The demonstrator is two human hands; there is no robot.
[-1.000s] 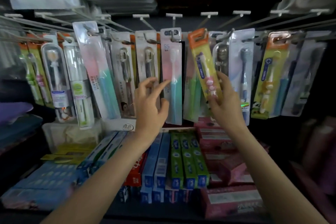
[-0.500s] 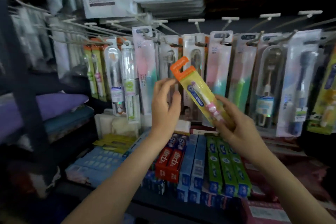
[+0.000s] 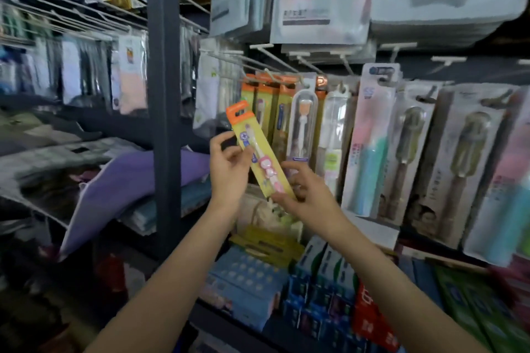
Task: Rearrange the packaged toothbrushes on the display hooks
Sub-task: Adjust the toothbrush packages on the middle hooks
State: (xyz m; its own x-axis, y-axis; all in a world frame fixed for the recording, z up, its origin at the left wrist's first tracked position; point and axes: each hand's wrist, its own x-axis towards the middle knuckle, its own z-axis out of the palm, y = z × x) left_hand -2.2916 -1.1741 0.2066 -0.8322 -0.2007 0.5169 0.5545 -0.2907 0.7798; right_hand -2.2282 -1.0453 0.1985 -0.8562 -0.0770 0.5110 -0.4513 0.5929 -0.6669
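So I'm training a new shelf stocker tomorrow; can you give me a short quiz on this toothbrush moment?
1. True or false: the yellow toothbrush pack hangs on a hook.
2. Which hand grips its lower end? A) left hand B) right hand
3. Fill in: the pack's hang tab is coloured ____.

Key: 1 false, both hands hold it in front of the orange-topped packs; 2 B; 3 orange.
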